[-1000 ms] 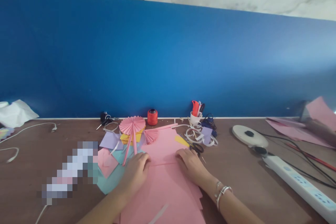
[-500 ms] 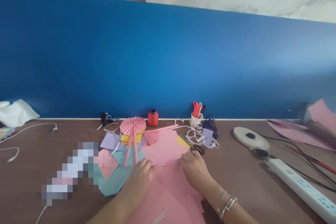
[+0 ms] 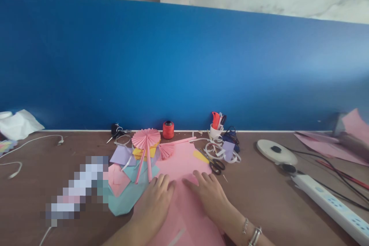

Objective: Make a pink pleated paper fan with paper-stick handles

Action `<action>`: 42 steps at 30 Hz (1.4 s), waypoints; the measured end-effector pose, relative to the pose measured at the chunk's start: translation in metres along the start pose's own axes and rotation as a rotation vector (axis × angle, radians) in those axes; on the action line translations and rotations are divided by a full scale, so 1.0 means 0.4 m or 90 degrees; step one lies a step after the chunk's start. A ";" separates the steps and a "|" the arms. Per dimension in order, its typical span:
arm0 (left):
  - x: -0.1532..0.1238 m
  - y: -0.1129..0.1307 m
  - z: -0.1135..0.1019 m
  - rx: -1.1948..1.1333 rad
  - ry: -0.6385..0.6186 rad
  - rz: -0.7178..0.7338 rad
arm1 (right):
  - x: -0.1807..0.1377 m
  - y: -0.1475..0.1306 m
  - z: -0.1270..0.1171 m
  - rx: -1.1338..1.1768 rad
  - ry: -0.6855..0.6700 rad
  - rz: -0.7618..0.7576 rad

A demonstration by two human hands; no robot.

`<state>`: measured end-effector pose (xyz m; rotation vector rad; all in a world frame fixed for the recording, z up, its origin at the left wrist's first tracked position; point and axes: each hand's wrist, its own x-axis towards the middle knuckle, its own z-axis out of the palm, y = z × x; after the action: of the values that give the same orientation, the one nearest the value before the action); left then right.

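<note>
My left hand [image 3: 155, 201] and my right hand [image 3: 209, 196] lie flat, fingers stretched out, on a large pink paper sheet [image 3: 184, 165] on the brown table [image 3: 259, 196]. The fingertips of both hands point toward each other near the sheet's middle fold. A round pink pleated paper fan [image 3: 145, 138] with a pink stick lies just beyond my left hand. Black-handled scissors [image 3: 216, 165] rest close to my right hand's far side. Bracelets sit on my right wrist.
Light-blue, purple and yellow paper pieces [image 3: 127, 184] lie left of the pink sheet. A red thread spool [image 3: 168, 129], a white cup of pens [image 3: 215, 130], a white round device [image 3: 276, 152], a white power strip [image 3: 331, 205] with cables, and pink sheets [image 3: 325, 142] stand around. A blue wall panel backs the table.
Both hands slid nearer me and toward each other along the pink sheet, ending flat with fingers spread over its middle.
</note>
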<state>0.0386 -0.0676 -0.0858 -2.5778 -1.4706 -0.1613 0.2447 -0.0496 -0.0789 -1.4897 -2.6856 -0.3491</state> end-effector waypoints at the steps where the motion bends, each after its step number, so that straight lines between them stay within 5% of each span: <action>1: 0.002 0.000 -0.002 -0.007 -0.006 0.004 | 0.001 0.002 -0.006 0.012 -0.006 0.002; 9: 0.011 0.002 -0.008 0.039 -0.116 -0.054 | -0.009 0.043 -0.031 0.010 -0.041 0.086; 16: 0.021 -0.019 -0.046 -0.030 -0.130 -0.056 | 0.009 0.069 -0.022 0.032 -0.064 0.011; 25: 0.029 -0.026 -0.063 -0.071 -0.148 -0.063 | 0.002 0.109 -0.019 0.144 0.009 0.089; 42: 0.034 -0.045 -0.050 -0.036 -0.150 0.003 | 0.009 0.077 -0.047 0.025 -0.036 0.005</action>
<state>0.0297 -0.0511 -0.0622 -2.7223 -1.5565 0.1088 0.2675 -0.0351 -0.0548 -1.5227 -2.7115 -0.2559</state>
